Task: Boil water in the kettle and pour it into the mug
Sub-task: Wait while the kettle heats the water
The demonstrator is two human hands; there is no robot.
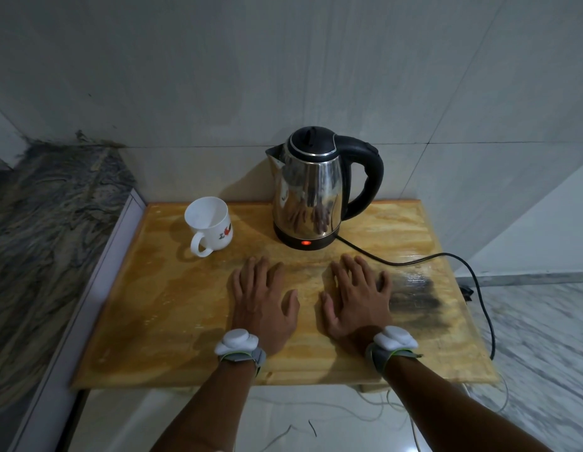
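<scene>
Oddly, the only print was a red and black mark on the white mug (209, 227), too small to read. The steel kettle (311, 190), with black lid and handle, stood on its base at the table's (159, 314) far edge, a red light lit, the mug just left. The left hand (262, 303) and right hand (357, 298) lay flat, fingers spread, holding nothing.

Wooden table (172, 321) — kettle (311, 190), mug (210, 228), both hands apparently flat.
</scene>
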